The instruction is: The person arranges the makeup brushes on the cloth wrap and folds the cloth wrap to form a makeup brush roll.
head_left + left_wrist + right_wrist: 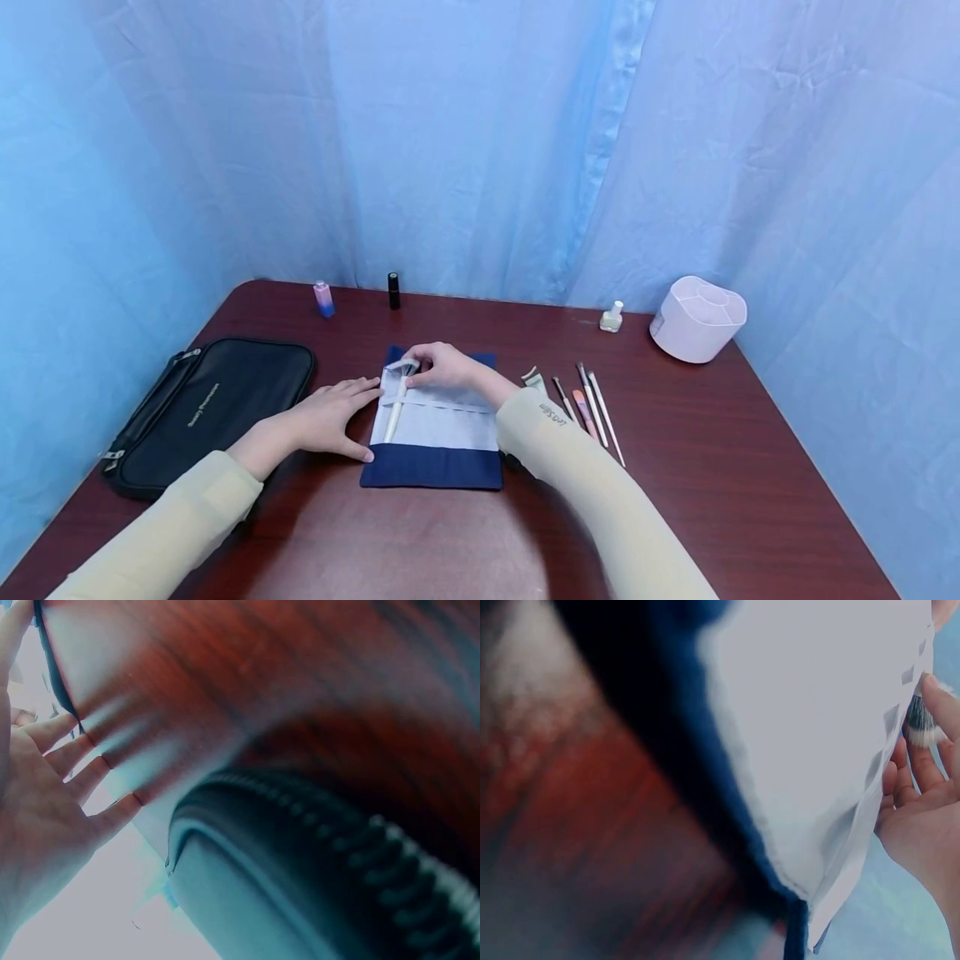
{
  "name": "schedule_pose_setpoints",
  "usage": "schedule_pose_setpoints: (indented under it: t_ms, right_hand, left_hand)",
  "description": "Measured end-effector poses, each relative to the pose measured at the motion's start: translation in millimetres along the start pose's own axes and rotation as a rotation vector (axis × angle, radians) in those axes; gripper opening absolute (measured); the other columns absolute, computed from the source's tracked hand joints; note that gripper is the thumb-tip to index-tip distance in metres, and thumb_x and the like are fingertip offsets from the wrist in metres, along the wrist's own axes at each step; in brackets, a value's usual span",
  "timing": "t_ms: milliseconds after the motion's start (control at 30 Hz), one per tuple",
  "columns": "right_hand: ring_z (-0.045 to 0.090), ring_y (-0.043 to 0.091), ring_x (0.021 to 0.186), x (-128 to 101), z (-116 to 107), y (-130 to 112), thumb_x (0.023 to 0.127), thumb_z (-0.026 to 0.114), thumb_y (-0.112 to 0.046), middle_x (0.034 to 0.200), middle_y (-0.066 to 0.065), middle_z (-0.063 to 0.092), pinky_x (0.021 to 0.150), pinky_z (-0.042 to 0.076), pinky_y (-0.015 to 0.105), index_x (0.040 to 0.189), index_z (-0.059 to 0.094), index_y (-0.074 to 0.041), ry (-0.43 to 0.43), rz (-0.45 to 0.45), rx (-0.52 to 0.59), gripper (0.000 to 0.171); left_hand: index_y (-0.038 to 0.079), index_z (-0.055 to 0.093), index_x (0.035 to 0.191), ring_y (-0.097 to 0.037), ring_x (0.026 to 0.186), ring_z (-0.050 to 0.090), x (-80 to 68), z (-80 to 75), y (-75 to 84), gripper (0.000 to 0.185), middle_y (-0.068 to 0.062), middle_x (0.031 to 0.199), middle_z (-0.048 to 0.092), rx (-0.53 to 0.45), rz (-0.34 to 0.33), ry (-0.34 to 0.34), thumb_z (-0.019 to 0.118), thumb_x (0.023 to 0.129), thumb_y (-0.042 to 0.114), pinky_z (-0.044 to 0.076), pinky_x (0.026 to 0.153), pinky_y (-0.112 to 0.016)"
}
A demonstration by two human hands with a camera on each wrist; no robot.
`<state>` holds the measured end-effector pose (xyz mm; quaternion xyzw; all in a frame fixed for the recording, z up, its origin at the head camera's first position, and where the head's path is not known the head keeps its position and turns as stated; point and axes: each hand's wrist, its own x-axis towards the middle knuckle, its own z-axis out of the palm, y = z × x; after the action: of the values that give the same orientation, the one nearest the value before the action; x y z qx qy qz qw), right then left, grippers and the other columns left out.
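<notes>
A brush roll (450, 425) lies unfolded on the table, navy outside and pale grey inside, with a navy flap along the near edge. A makeup brush (394, 417) with a white handle lies along its left part, the handle's lower end at the flap. My right hand (444, 367) reaches over the roll and pinches this brush just below its head. Dark bristles with white tips (924, 724) show beside the thumb in the right wrist view. With fingers spread, my left hand (330, 417) rests at the roll's left edge, fingertips and thumb touching it.
Several more brushes (596, 408) lie right of the roll beside an eyelash curler (534, 380), partly behind my right sleeve. A black zipped case (217, 408) lies at left. Behind stand a pink-blue bottle (323, 298), black tube (393, 291), nail polish bottle (611, 317) and white holder (693, 325).
</notes>
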<state>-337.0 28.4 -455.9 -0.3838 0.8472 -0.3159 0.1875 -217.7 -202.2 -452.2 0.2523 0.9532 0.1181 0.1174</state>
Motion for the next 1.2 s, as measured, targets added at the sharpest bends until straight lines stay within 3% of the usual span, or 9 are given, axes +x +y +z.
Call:
schedule_pose_setpoints:
  t_ms: [167,333,533,667,800,1000,1200]
  right_hand:
    - [0.059,0.009,0.086,-6.8,-7.4,-4.6,0.089,0.066,-0.025,0.110,-0.001,0.064,0.075,0.048,0.022,0.129,0.056,-0.017,-0.033,0.001,-0.019,0.041]
    - [0.061,0.011,0.100,-25.1,-28.1,-5.6,0.089,0.066,-0.024,0.127,0.001,0.058,0.087,0.049,0.026,0.129,0.056,-0.014,0.021,0.010,-0.044,0.042]
    - [0.059,0.016,0.108,-64.3,-56.7,-1.1,0.088,0.067,-0.025,0.120,0.004,0.062,0.089,0.050,0.031,0.124,0.060,-0.013,0.137,0.043,-0.094,0.038]
    - [0.059,0.013,0.104,-93.6,-71.4,2.9,0.088,0.068,-0.025,0.116,0.003,0.064,0.082,0.051,0.031,0.120,0.062,-0.017,0.197,0.079,-0.169,0.034]
    - [0.059,0.015,0.099,-118.5,-81.1,7.8,0.087,0.069,-0.024,0.112,0.002,0.064,0.080,0.051,0.035,0.119,0.063,-0.013,0.233,0.095,-0.220,0.034]
    - [0.059,0.021,0.097,-148.2,-80.0,22.7,0.085,0.071,-0.021,0.110,0.006,0.064,0.084,0.050,0.042,0.114,0.065,-0.012,0.282,0.099,-0.273,0.031]
    - [0.060,0.023,0.085,-173.3,-68.8,35.6,0.082,0.073,-0.014,0.099,0.008,0.065,0.072,0.049,0.035,0.111,0.066,-0.007,0.350,0.113,-0.304,0.030]
  left_hand:
    - [0.009,0.033,0.147,-0.037,0.140,0.024,-0.9,-1.4,1.3,0.101,-0.011,0.154,0.026,0.000,0.004,0.000,0.069,0.071,0.065,0.024,0.106,-0.063]
    - [0.009,0.033,0.147,-0.037,0.139,0.025,-0.4,-1.4,3.0,0.101,-0.011,0.154,0.026,-0.003,-0.003,0.000,0.069,0.071,0.064,0.024,0.106,-0.062]
    - [0.008,0.033,0.147,-0.038,0.139,0.025,-1.1,-1.9,4.5,0.099,-0.012,0.154,0.026,-0.003,0.009,0.013,0.071,0.072,0.061,0.024,0.106,-0.062]
    - [0.008,0.034,0.146,-0.038,0.138,0.026,-2.6,-1.3,4.1,0.099,-0.013,0.153,0.027,-0.001,0.016,0.021,0.071,0.071,0.061,0.025,0.105,-0.063]
    - [0.008,0.035,0.146,-0.038,0.138,0.026,-4.3,-0.5,2.5,0.099,-0.013,0.153,0.028,0.003,0.020,0.028,0.071,0.071,0.062,0.025,0.104,-0.064]
    - [0.007,0.035,0.146,-0.038,0.138,0.026,-5.7,1.4,1.2,0.100,-0.014,0.153,0.029,0.002,0.020,0.031,0.071,0.070,0.063,0.025,0.104,-0.064]
    - [0.008,0.035,0.146,-0.038,0.138,0.027,-2.1,2.2,1.8,0.101,-0.013,0.153,0.029,0.018,0.022,0.041,0.069,0.070,0.066,0.024,0.104,-0.064]
